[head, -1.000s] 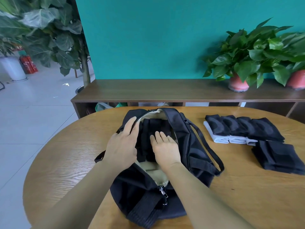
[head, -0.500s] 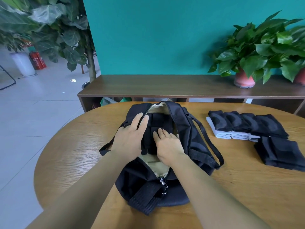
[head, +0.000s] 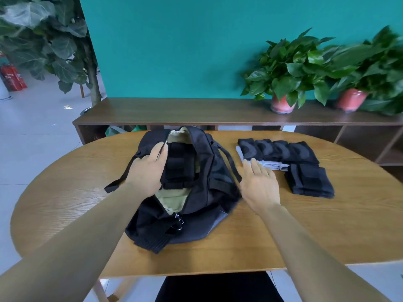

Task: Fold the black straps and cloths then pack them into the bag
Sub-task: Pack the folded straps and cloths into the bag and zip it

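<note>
The left hand (head: 150, 171) lies flat on the left lip of the black bag (head: 196, 205), fingers straight and together, holding the opening apart. The right hand (head: 259, 184) hovers palm down over the wooden table (head: 327, 225) between the bag and the cloths, fingers straight and loosely spread, gripping nothing; its fingertips are just short of the pale edge of the folded row (head: 277, 152). Inside the bag, against the tan lining, sit folded black straps (head: 180, 165). A separate stack of black cloths (head: 309, 182) rests right of the hand. Behind the table, a low shelf (head: 196, 112) carries potted plants (head: 285, 68).
</note>
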A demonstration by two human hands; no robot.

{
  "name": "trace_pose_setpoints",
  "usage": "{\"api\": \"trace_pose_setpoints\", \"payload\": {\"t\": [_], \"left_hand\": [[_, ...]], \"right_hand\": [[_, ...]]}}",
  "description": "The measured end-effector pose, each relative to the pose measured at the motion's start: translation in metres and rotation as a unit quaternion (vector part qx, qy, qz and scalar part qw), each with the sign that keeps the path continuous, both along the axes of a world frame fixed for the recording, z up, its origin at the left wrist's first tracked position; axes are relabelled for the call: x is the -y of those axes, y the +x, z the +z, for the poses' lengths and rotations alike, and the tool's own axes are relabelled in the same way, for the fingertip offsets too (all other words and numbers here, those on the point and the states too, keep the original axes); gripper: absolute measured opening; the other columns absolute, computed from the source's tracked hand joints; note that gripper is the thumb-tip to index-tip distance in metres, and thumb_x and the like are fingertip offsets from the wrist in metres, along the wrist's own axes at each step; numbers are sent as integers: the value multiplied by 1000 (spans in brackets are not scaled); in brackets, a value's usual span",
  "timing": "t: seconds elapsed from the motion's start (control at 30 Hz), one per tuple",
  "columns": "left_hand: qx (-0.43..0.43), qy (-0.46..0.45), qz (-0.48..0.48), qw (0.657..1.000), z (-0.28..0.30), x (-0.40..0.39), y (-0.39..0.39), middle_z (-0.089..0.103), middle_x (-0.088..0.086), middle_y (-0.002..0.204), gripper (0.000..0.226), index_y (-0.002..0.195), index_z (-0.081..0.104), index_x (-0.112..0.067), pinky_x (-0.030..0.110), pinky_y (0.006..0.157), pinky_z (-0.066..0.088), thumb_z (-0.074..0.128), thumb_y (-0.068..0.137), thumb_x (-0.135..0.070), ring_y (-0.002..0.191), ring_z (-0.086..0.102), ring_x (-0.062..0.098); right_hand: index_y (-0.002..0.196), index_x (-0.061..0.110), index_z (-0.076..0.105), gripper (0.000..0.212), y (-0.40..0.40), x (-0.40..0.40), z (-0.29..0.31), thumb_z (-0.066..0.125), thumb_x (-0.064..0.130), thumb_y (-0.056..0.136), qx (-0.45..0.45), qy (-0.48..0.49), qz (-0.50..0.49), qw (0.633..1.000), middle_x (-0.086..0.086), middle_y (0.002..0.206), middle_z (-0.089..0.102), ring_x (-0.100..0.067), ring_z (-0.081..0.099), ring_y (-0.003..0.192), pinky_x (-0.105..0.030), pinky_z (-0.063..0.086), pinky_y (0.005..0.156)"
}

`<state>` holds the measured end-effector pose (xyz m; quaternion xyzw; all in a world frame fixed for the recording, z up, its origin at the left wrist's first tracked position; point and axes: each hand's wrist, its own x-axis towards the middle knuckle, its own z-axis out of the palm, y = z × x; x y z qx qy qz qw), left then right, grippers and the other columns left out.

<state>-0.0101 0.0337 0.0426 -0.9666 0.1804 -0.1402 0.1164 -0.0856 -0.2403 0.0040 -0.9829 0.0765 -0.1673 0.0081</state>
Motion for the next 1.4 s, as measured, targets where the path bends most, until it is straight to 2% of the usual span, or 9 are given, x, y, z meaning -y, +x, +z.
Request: {"api": "trace_pose_setpoints", "payload": {"t": [0.1,0.23,0.43,0.67,0.83,0.93,1.07,1.2,1.4], "left_hand": [[3,-12,-12,1000,-3,14,-5,-1,7,161,92,154,-1,-9,27,70,36,59,84,-13,103,58,20],[-4,-24,-32,999,-7,34,-13,0,6,161,92,154,1,-9,29,77,41,60,84,-12,104,57,20],[-1,-37,-59,998,-4,58,-27,-2,5,161,92,154,-2,-11,29,79,36,57,85,-7,100,53,17],[-6,-33,-82,996,-5,79,-29,-4,4,160,94,154,-4,-12,30,86,38,58,84,-7,100,52,16],[-5,-29,-94,995,-6,97,-25,-2,5,161,94,154,-3,-11,30,83,38,58,83,-6,96,52,16],[-10,-29,-98,995,-8,108,-21,-2,5,161,94,154,-2,-11,28,77,32,58,83,-5,96,53,17],[-19,-21,-97,995,-12,121,-19,-4,4,161,94,154,-3,-11,29,78,34,57,82,-3,97,52,17],[-18,-13,-92,995,-11,128,-14,-5,4,160,92,154,-4,-12,30,84,37,56,84,-5,99,52,16],[-24,-11,-84,996,-14,125,-13,-3,3,160,93,154,-2,-12,28,79,36,57,83,-5,100,54,16]], "right_hand": [[150,9,25,53,-23,29,-4,30,26,101,-35,-1,-47,998,-13,155,28,-24,21,146,-40,18,117],[146,10,33,51,-31,31,-4,28,34,101,-14,-1,-28,1000,-11,149,41,-24,31,141,-40,24,115],[152,14,21,54,-24,40,7,21,38,103,-40,-14,-48,998,-12,157,24,-23,16,147,-41,15,118],[151,13,18,56,-36,82,-2,22,39,102,-76,-7,-123,989,-14,158,21,-26,12,147,-45,14,117],[153,15,13,58,-44,112,-5,22,41,103,-91,10,-162,983,-16,160,12,-29,6,148,-47,11,118],[153,15,10,61,-47,131,-6,23,45,102,-110,29,-198,973,-18,160,7,-32,4,148,-49,10,118],[153,16,9,66,-46,149,-10,24,52,99,-153,60,-211,964,-15,160,9,-32,11,146,-51,13,116],[149,17,21,66,-39,147,-6,30,54,95,-139,62,-192,970,-13,156,22,-31,28,138,-49,24,112],[151,14,17,73,-46,111,-12,41,48,91,-156,44,-156,974,-16,157,19,-33,28,139,-47,26,112]]}}
